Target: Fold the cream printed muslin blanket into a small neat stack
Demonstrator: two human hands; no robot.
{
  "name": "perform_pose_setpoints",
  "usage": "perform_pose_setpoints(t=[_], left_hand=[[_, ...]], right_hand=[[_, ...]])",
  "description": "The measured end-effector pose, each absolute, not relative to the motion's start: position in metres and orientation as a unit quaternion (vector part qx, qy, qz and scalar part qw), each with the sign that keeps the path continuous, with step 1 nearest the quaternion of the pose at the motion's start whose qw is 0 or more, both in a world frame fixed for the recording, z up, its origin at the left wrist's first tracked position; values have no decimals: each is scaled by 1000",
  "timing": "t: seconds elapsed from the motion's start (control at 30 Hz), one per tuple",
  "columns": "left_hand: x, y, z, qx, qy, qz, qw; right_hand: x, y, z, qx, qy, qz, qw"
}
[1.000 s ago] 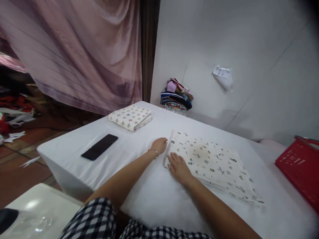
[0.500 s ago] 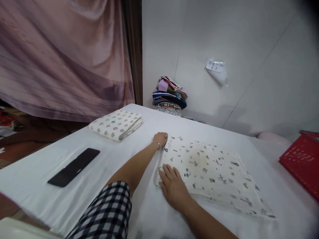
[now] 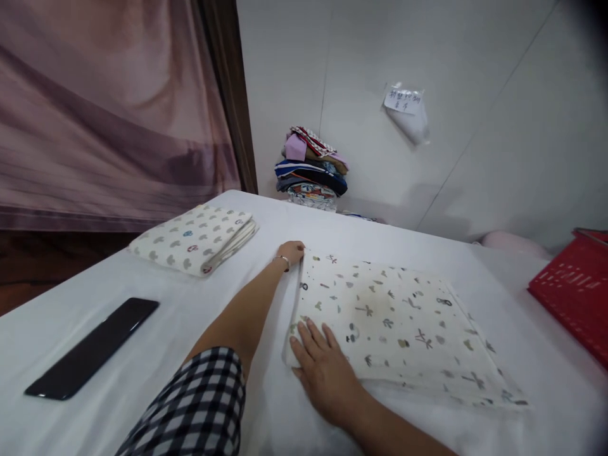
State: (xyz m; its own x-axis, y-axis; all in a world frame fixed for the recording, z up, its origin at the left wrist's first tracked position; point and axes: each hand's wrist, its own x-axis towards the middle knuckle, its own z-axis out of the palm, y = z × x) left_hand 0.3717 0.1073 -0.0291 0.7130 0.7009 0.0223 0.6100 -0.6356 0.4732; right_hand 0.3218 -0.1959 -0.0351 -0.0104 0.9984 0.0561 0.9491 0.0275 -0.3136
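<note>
A white cloth (image 3: 399,323) printed with small plants and shapes lies flat and folded on the white table. At its far left corner, my left hand (image 3: 291,252) has its fingers closed on the cloth's edge. My right hand (image 3: 325,370) rests palm down on the near left corner, fingers spread. Further left is a second folded cloth (image 3: 190,237), white with grey mushroom-like prints, its layers showing along the right side.
A dark phone-like slab (image 3: 92,348) lies on the white table (image 3: 190,316) at the left. Folded clothes (image 3: 311,171) are stacked beyond the far edge. A red basket (image 3: 574,291) stands at the right. A pink curtain (image 3: 109,114) hangs at the left.
The view has shifted, so the slab and the mushroom-print cloth appear lower or further left. My left hand is still at the far corner and my right hand is still flat on the cloth.
</note>
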Motion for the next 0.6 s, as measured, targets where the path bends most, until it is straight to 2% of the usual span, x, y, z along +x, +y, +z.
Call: perform_pose_setpoints(t=[0.3,0.47,0.6], left_hand=[[376,104,-31,895,378,105,213],[359,102,-8,911,334,89,225],[357,66,2,938,259,122,196]], right_hand=[[321,-197,-25,-695,-699,101,138],[321,-198,-16,-693,-699,112,133],[320,-197,-13,-696,-699,102,132]])
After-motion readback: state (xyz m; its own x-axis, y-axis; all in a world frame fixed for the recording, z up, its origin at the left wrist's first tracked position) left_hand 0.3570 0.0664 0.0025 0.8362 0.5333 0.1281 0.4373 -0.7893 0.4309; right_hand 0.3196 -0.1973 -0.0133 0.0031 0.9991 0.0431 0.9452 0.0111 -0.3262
